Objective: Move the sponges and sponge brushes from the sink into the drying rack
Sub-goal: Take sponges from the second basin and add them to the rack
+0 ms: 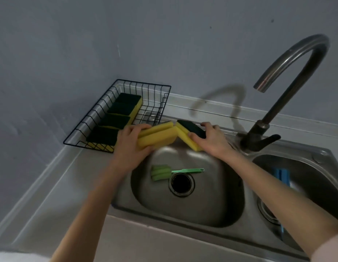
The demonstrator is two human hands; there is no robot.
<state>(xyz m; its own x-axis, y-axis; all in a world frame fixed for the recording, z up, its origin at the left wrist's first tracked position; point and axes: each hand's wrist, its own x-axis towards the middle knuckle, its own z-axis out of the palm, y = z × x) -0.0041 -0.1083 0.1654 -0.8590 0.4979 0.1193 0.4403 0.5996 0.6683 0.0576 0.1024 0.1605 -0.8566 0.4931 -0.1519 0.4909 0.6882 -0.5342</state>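
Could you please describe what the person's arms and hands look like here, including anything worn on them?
Both forearms are bare, and neither the left hand nor the right hand wears a glove, ring or watch that I can see. A pale pinkish sleeve edge shows at the lower right corner, and something whitish at the lower left.

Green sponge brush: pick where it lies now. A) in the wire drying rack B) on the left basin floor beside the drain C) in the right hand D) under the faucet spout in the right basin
B: the green sponge brush lies on the left basin floor, beside the drain, in neither hand.
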